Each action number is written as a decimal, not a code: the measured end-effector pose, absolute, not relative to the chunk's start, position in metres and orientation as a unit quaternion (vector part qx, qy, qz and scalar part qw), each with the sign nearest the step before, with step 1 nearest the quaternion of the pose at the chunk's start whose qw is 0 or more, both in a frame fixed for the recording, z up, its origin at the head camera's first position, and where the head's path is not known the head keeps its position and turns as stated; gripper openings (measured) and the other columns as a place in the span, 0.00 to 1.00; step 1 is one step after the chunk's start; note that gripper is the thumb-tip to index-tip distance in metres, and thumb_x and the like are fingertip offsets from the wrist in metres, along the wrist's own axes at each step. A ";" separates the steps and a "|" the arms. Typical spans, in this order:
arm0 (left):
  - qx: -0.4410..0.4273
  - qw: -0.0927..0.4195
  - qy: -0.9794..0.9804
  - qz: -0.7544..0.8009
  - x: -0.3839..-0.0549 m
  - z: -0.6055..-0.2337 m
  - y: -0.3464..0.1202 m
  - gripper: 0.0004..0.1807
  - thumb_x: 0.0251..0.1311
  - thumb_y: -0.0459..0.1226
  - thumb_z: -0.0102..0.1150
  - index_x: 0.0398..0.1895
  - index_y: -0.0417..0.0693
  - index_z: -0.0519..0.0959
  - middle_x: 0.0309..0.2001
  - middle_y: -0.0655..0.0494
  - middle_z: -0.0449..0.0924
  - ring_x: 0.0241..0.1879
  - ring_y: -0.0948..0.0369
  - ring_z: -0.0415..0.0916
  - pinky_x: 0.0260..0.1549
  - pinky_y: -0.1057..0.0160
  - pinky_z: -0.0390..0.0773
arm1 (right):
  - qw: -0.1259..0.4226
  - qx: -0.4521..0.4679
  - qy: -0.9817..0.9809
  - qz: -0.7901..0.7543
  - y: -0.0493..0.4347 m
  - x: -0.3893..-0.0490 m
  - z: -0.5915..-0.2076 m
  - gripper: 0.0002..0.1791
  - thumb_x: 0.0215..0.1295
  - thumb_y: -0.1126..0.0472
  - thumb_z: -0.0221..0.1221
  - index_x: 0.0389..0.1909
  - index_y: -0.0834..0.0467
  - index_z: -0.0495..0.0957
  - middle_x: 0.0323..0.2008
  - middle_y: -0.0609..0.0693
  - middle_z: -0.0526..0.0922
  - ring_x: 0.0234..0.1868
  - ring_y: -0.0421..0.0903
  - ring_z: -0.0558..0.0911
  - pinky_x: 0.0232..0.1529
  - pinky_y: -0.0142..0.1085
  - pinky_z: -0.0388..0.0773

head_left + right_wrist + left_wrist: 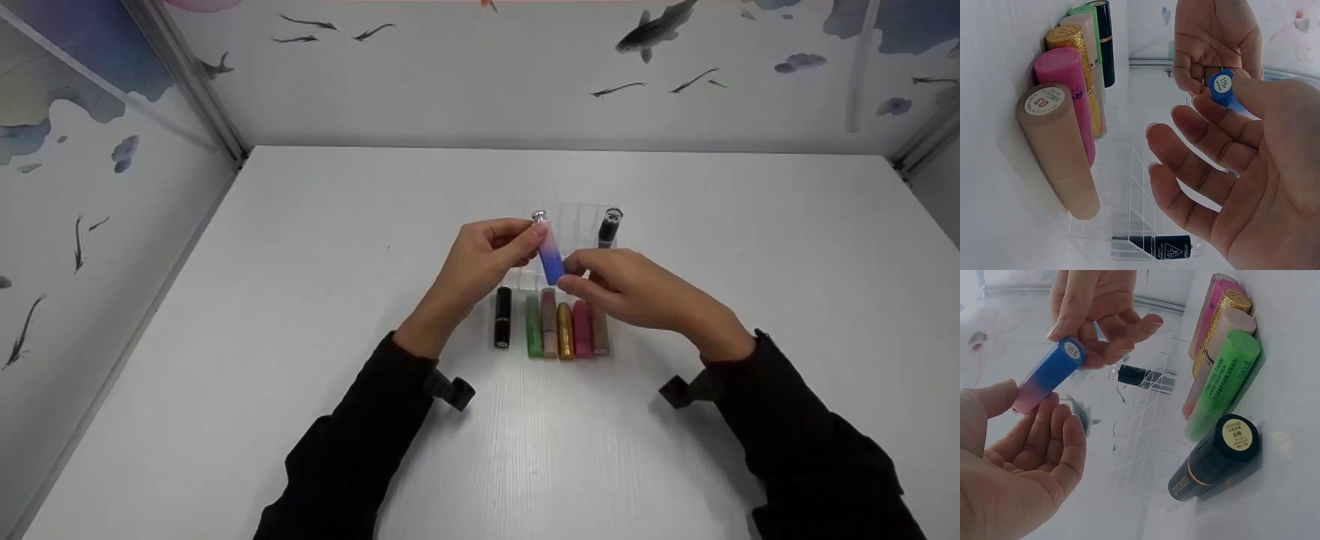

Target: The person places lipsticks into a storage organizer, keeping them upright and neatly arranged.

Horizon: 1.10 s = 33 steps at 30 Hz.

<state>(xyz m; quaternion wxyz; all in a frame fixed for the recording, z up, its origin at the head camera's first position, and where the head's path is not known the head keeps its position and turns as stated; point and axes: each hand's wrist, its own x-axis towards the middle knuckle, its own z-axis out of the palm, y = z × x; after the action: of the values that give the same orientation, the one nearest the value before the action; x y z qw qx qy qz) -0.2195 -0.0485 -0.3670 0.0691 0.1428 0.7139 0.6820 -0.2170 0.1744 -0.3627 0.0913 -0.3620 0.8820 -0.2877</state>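
A lipstick point(550, 256) shading from pink to blue, with a silvery knob at its pink end, is held tilted above the clear divided organizer point(579, 225). My left hand point(484, 251) pinches its pink end between thumb and fingers. At the blue end, my right hand point(637, 289) pinches it with thumb and forefinger, the other fingers spread loosely. The blue base carries a round white label reading 115. A black lipstick point(1171, 247) with a clear faceted cap stands in a corner compartment of the organizer. The hands partly hide the organizer in the head view.
Nearer the person lie a black tube point(502, 318), a green tube point(533, 325), a pinkish-beige tube point(550, 334), a gold tube point(565, 331), a pink tube point(582, 330) and a brown-beige tube point(1058, 152). Printed panels point(450, 82) edge the white table point(337, 202).
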 end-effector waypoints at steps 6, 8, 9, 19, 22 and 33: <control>0.151 0.067 0.718 0.676 -0.219 -0.367 -0.048 0.17 0.60 0.50 0.58 0.46 0.50 0.82 0.41 0.53 0.83 0.42 0.59 0.78 0.50 0.58 0.78 | 0.087 -0.376 0.876 -0.288 0.174 -0.217 -0.363 0.18 0.70 0.43 0.47 0.44 0.52 0.76 0.34 0.48 0.83 0.29 0.41 0.77 0.28 0.32 0.75; 0.156 0.066 0.720 0.672 -0.219 -0.367 -0.048 0.17 0.61 0.50 0.58 0.46 0.50 0.82 0.40 0.53 0.82 0.42 0.59 0.78 0.50 0.56 0.77 | 0.086 -0.378 0.876 -0.287 0.174 -0.217 -0.364 0.18 0.70 0.43 0.47 0.43 0.51 0.76 0.33 0.48 0.83 0.29 0.42 0.76 0.28 0.32 0.75; 0.158 0.066 0.722 0.671 -0.219 -0.368 -0.048 0.17 0.61 0.50 0.58 0.46 0.50 0.82 0.40 0.54 0.83 0.42 0.58 0.78 0.50 0.57 0.78 | 0.086 -0.379 0.876 -0.285 0.174 -0.217 -0.364 0.17 0.70 0.43 0.47 0.42 0.50 0.76 0.33 0.48 0.82 0.28 0.42 0.76 0.28 0.32 0.75; 0.167 0.072 0.732 0.656 -0.221 -0.370 -0.047 0.19 0.61 0.51 0.57 0.48 0.51 0.82 0.42 0.55 0.83 0.44 0.61 0.78 0.47 0.64 0.78 | 0.082 -0.391 0.877 -0.266 0.174 -0.216 -0.364 0.16 0.69 0.43 0.49 0.42 0.50 0.77 0.33 0.45 0.82 0.29 0.38 0.76 0.30 0.31 0.75; 0.165 0.072 0.732 0.657 -0.220 -0.370 -0.046 0.19 0.61 0.51 0.57 0.48 0.50 0.81 0.42 0.55 0.83 0.45 0.61 0.78 0.48 0.64 0.78 | 0.081 -0.390 0.883 -0.249 0.178 -0.218 -0.361 0.15 0.67 0.48 0.54 0.46 0.52 0.78 0.38 0.44 0.83 0.32 0.39 0.78 0.33 0.32 0.77; 0.147 0.078 0.734 0.658 -0.219 -0.367 -0.048 0.19 0.61 0.50 0.57 0.50 0.50 0.81 0.45 0.55 0.82 0.46 0.61 0.77 0.48 0.65 0.78 | 0.051 -0.314 0.937 -0.146 0.200 -0.227 -0.353 0.15 0.56 0.62 0.66 0.46 0.57 0.82 0.42 0.52 0.84 0.40 0.46 0.81 0.41 0.41 0.80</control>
<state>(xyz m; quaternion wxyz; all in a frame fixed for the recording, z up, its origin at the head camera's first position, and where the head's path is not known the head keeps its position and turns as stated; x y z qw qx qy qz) -0.2192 -0.0478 -0.3672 0.0784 0.1468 0.7345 0.6579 -0.2274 0.2001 -0.3527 0.0509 -0.3142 0.9367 -0.1461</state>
